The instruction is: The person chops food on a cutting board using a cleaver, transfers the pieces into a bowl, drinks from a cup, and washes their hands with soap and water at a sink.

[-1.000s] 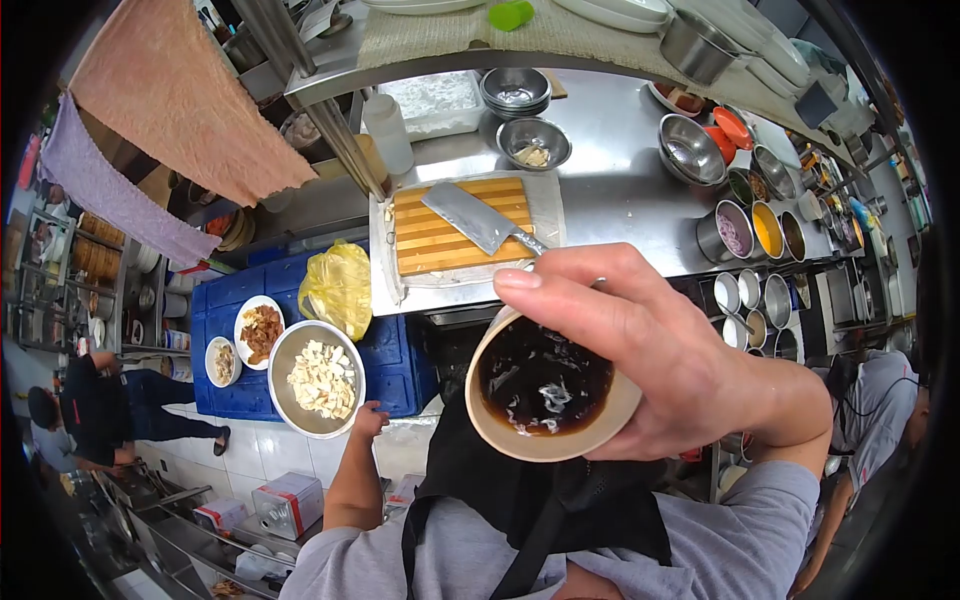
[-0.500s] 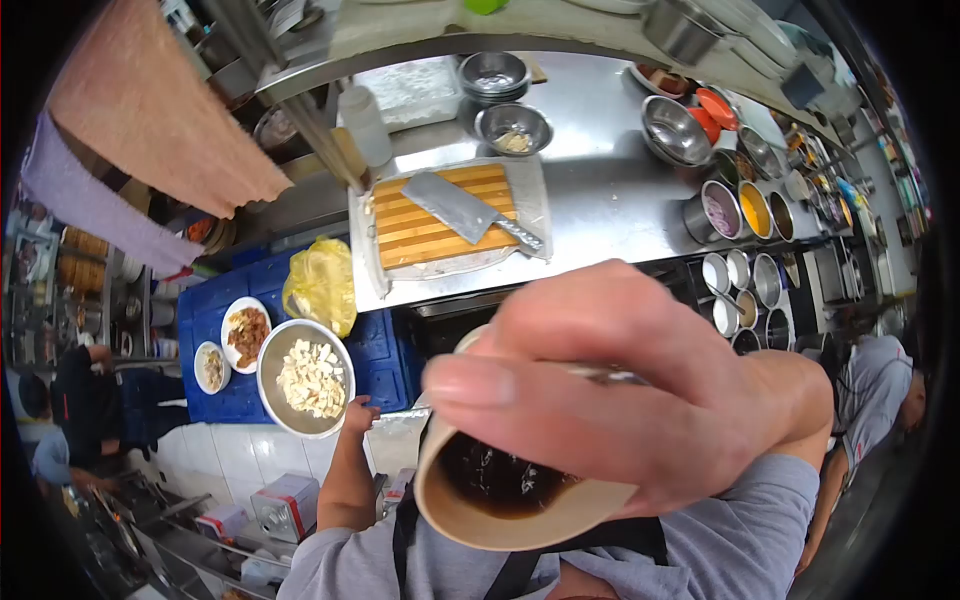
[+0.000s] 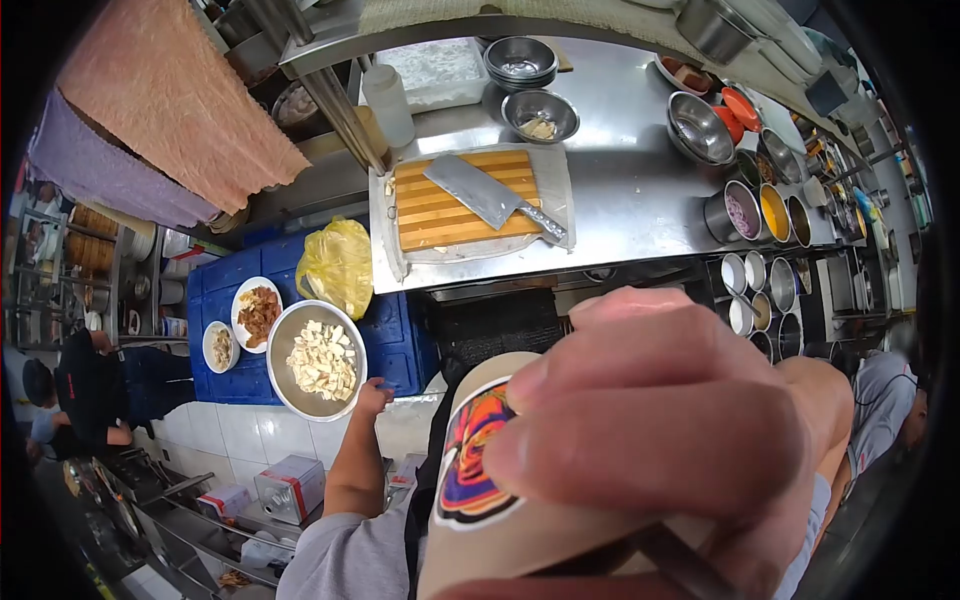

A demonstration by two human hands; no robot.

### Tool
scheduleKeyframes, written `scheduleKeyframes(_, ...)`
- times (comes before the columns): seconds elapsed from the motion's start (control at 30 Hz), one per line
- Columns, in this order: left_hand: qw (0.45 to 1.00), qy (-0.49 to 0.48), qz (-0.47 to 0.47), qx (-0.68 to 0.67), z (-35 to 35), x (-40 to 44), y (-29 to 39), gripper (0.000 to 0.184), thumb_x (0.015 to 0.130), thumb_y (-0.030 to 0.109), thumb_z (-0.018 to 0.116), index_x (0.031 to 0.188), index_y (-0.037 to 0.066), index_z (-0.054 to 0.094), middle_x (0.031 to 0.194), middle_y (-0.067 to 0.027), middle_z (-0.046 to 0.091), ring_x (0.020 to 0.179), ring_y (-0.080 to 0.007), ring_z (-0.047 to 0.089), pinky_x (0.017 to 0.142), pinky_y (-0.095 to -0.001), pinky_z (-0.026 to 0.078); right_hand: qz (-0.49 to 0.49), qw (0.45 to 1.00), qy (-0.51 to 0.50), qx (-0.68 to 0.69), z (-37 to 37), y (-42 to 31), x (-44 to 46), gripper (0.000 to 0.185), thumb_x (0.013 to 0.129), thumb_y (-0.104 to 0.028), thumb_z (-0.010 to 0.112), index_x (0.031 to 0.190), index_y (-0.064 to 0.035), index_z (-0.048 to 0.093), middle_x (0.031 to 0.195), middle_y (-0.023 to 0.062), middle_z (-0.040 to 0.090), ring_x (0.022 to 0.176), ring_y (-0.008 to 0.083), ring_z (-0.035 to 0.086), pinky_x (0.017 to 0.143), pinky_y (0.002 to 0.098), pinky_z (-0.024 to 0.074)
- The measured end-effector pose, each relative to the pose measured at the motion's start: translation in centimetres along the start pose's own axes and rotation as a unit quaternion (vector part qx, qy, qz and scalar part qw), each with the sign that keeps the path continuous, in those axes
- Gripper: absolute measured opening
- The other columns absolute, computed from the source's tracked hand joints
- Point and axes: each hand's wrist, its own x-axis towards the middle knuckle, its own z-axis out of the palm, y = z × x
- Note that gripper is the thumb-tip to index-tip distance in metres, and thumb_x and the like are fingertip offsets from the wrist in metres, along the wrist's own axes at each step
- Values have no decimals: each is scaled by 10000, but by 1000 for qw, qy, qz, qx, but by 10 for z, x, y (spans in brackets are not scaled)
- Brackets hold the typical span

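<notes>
My right hand (image 3: 650, 440) fills the lower right of the head view, very close to the camera. Its fingers are wrapped round a beige cup (image 3: 460, 560) with a colourful printed picture on its side. The cup is tipped, so its contents are mostly hidden. My left hand (image 3: 374, 398) is small and partly hidden at the near rim of a metal bowl (image 3: 285, 385); it seems to grip that rim. Chopped whitish pieces (image 3: 322, 362) lie in the bowl. Beside it are a white plate of brown chopped food (image 3: 258, 315) and a small white bowl (image 3: 220, 347).
A cleaver (image 3: 490, 195) lies on a striped wooden cutting board (image 3: 420, 235) on the steel counter (image 3: 630, 200). A yellow plastic bag (image 3: 335, 270) sits on the blue bin (image 3: 215, 290). Metal pots (image 3: 735, 215) stand at right. Other people (image 3: 90, 385) are at both sides.
The cup has tipped: its dark liquid showed before, and its printed side faces me now. My right hand has come lower with it. My left hand stays by the bowl.
</notes>
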Motion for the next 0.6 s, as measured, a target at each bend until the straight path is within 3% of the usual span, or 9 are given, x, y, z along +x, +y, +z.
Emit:
scheduleKeyframes(0.23,1000,-3,1,-30,-4,0,-2,573,802,23,718,1330,-36,505,840,-142,692,652,-198,668,440,-317,422,135,988,-4,-81,-2,-28,1,206,761,-261,776,823,-143,619,836,-31,614,716,157,641,777,408,529)
scheduleKeyframes(0.4,1000,20,6,-17,-4,-14,13,592,795,22,718,1343,-42,504,846,-150,696,652,-198,667,444,-315,426,126,989,1,-79,-7,-32,5,209,777,-272,771,844,-163,606,787,-36,619,715,149,643,804,435,533)
scheduleKeyframes(0.5,1000,23,2,13,-5,-15,16,581,792,21,716,1334,-45,516,845,-151,697,654,-195,667,457,-314,439,128,983,-111,-69,-24,-30,15,239,771,-299,781,885,-184,605,783,-24,635,722,151,648,823,455,541)
scheduleKeyframes(0.6,1000,18,3,-2,-5,-13,16,567,791,25,720,1319,-51,530,853,-154,700,645,-195,663,473,-314,450,132,977,-148,-75,-29,-30,18,273,766,-332,787,917,-199,602,797,-14,650,729,151,652,842,473,543)
